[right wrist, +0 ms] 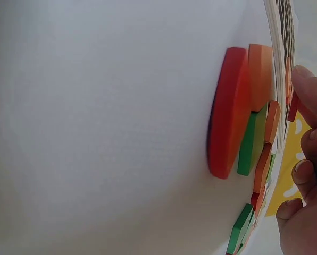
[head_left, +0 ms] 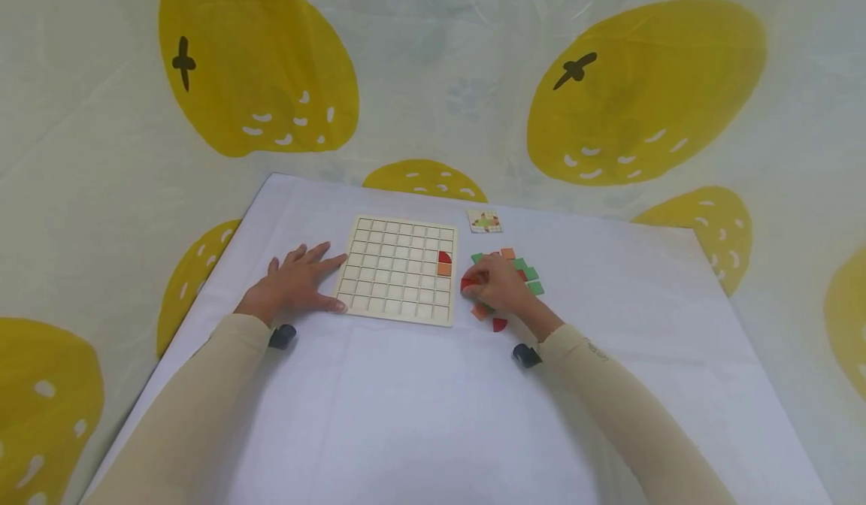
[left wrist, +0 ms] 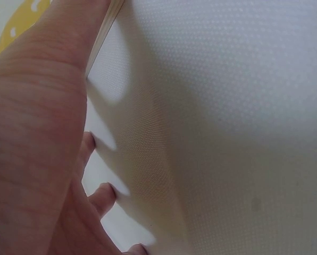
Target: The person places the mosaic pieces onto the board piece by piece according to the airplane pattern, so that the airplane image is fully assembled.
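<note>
A wooden grid board [head_left: 392, 272] lies on the white table. In its right-hand column sit a red quarter-round tile [head_left: 444, 257] and, just below, an orange square tile [head_left: 443, 270]. My left hand [head_left: 294, 283] has its fingers spread at the board's left edge, thumb and index finger touching it. Just right of the board, my right hand [head_left: 501, 283] pinches a red tile [right wrist: 293, 108] between thumb and finger; its full shape is hidden. Under and around that hand lie loose tiles, including a green one [head_left: 536, 288] and a red quarter-round [head_left: 499, 325].
A small pattern card [head_left: 484, 221] with a coloured design lies beyond the loose tiles, near the table's back edge. Behind the white-covered table [head_left: 406, 415] hangs a curtain [head_left: 440, 77] with yellow fruit prints.
</note>
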Tool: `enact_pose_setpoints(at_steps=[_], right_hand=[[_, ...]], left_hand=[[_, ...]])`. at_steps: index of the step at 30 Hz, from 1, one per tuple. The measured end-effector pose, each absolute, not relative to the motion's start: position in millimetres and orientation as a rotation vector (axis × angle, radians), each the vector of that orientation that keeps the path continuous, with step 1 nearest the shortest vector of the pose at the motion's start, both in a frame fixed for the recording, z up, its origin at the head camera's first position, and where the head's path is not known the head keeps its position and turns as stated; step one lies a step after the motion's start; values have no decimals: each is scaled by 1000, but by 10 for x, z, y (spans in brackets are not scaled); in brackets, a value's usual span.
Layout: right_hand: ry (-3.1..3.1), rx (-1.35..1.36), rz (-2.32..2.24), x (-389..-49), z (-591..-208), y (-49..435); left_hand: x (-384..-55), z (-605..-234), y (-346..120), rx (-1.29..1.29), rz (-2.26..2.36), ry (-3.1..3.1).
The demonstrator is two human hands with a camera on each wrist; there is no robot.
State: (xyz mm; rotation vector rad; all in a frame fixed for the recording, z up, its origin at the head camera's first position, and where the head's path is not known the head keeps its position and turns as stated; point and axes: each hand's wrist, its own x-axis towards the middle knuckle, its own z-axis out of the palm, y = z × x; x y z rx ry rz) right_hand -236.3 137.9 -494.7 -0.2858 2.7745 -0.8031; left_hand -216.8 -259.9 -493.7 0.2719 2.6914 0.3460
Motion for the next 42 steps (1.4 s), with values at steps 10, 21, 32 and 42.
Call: enact_pose_setpoints(at_steps=[10,21,32,42], right_hand=[[2767,-301,-829,-2373,-4967,1332],[2762,-287,-828,-2376,-4969,1254],[2762,-357,-846,-2393,-4960,1190],[2761,-395,-848,-2410,-4964,1152]], left_hand=[[-2140,-4892,-2591,271,343,2697],[-2153,-4904,-2611,276,343,2697],[-2162,-4921,-2613,283,350,2699],[-2180,-4949,-2618,272,338,2699]])
